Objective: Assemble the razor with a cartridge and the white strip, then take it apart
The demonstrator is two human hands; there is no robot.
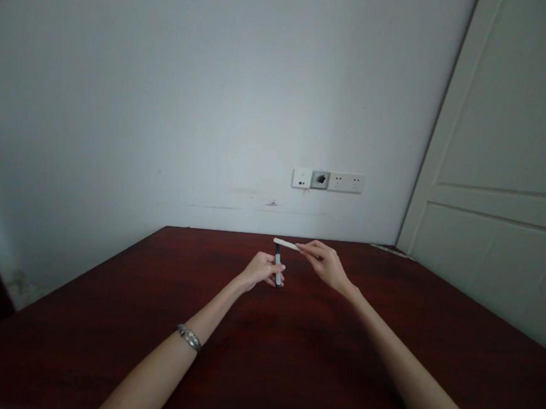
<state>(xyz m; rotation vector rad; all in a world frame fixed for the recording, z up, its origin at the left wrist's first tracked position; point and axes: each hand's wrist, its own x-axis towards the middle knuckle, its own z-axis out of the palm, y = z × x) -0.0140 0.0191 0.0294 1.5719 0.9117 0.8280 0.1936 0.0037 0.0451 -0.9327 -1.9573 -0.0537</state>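
Note:
Upright in my left hand (pixel 262 270) is a slim marker-like stick (pixel 278 269) with a pale grey body, a dark upper end and a dark base. My thumb and fingers are closed round its middle. My right hand (pixel 326 263) pinches one end of a white stick (pixel 286 244) with a rounded tip. This white stick lies nearly level and points left, its far end just over the dark top of the upright one. Whether the two touch, I cannot tell. A silvery bracelet (pixel 189 337) circles my left wrist.
Both hands are above a dark red-brown wooden table (pixel 261 355). Behind it rises a pale wall with a row of sockets (pixel 345 182). A panelled pale door (pixel 506 185) stands along the right side. A thin flat strip (pixel 391 251) lies near the back right corner.

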